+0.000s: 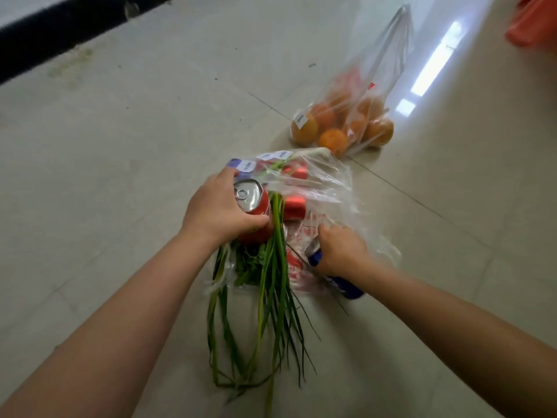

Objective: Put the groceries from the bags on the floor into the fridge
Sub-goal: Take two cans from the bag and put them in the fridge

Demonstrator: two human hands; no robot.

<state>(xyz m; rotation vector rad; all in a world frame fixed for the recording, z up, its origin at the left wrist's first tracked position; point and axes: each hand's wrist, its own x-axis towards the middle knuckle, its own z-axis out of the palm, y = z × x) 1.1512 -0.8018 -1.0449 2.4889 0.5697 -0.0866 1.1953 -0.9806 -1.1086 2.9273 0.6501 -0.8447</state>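
A clear plastic bag (325, 182) lies on the tiled floor in the middle of the head view, holding red cans (297, 206) and green onions (271, 297) that spill out toward me. My left hand (220, 209) grips a red can (256, 206) with a silver top at the bag's mouth. My right hand (340, 248) holds a blue can (340, 282) at the bag's right side. A second clear bag of oranges (343, 125) stands further away to the right.
Pale floor tiles (120, 146) surround the bags. A black band (60, 28) runs along the far upper left. Something orange (533, 22) shows at the top right corner. Leafy herbs (250, 263) lie under the onions.
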